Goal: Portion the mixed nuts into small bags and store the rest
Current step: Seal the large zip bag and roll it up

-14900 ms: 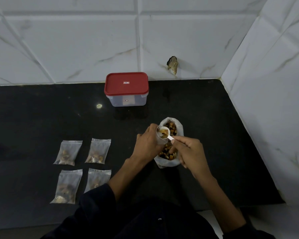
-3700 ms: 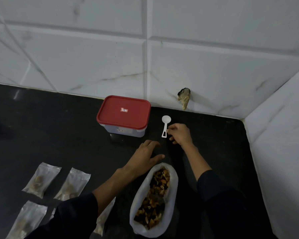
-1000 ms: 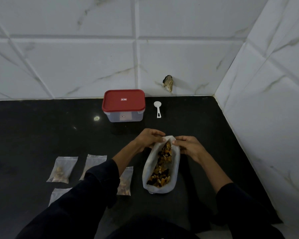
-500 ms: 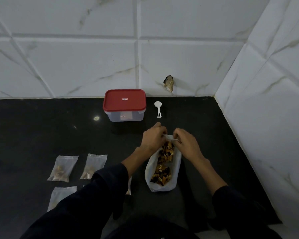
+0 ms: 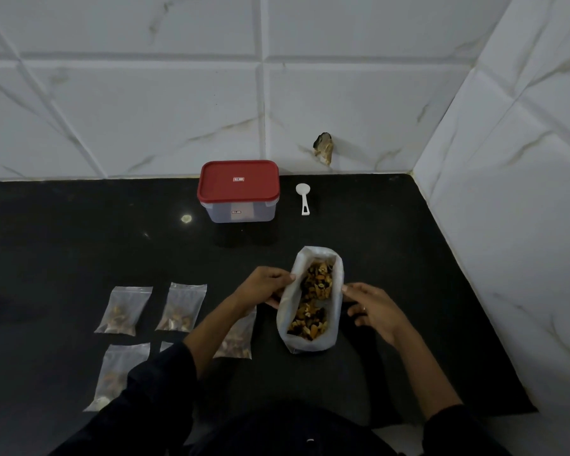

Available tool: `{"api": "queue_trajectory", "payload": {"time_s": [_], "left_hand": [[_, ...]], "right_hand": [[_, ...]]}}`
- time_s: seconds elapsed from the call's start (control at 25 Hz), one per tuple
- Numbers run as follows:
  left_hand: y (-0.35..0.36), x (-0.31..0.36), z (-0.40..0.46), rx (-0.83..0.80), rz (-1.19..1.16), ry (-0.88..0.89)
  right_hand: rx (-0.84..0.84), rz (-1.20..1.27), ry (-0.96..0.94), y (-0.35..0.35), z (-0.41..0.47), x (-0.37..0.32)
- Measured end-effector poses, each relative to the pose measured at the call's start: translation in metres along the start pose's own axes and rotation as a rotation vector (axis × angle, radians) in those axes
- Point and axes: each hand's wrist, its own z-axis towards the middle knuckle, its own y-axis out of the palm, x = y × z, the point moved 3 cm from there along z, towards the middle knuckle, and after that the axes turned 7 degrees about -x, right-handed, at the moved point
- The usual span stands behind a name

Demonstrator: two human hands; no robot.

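Nut bag (image 5: 311, 304) now gapes wide, both hands shifted to its sides.

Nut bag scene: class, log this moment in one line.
left hand grips big nut bag | right hand touches it | scoop beside closed container

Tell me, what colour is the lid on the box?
Red. The lid shows best in the head view, on the clear box.
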Motion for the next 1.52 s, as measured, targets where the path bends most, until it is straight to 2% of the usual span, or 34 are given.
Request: {"api": "queue_trajectory", "payload": {"time_s": [0.12, 0.24, 0.32, 0.44, 0.52, 0.6, 0.76, 0.84, 0.96, 1.28, 1.36, 1.52], "left_hand": [[0.004, 0.000, -0.002, -0.055, -0.033, -0.017], [0.013, 0.007, -0.003, -0.026, -0.015, -0.023], [0.018, 0.014, 0.001, 0.114, 0.128, 0.024], [0.027, 0.028, 0.006, 0.362, 0.369, 0.133], [0.035, 0.032, 0.008, 0.385, 0.364, 0.148], [0.038, 0.027, 0.009, 0.343, 0.307, 0.116], [0.037, 0.000, -0.013, 0.292, 0.209, -0.047], [0.041, -0.015, -0.027, 0.237, 0.057, -0.112], [0.056, -0.027, -0.039, 0.100, -0.253, -0.115], [0.072, -0.031, -0.042, 0.052, -0.723, -0.015], [0.075, -0.034, -0.043, 0.061, -0.775, -0.015], [0.080, -0.034, -0.046, 0.127, -0.758, -0.018]], "right_hand": [[-0.092, 0.137, 0.043, 0.005, 0.000, 0.012], [-0.081, 0.107, 0.016, 0.010, -0.001, 0.013], [0.021, 0.021, -0.043, 0.012, -0.001, 0.008], [0.301, -0.235, -0.162, 0.010, 0.001, -0.005], [0.382, -0.297, -0.208, 0.009, 0.003, -0.011], [0.326, -0.236, -0.179, 0.007, 0.001, -0.009], [0.144, -0.018, 0.043, 0.003, -0.015, 0.015], [0.026, 0.102, 0.098, 0.003, -0.023, 0.030], [-0.173, 0.341, 0.114, 0.011, -0.030, 0.039], [-0.250, 0.905, 0.026, 0.025, -0.032, 0.052], [-0.242, 0.892, 0.033, 0.025, -0.033, 0.054], [-0.137, 0.616, 0.005, 0.026, -0.032, 0.055]]}}
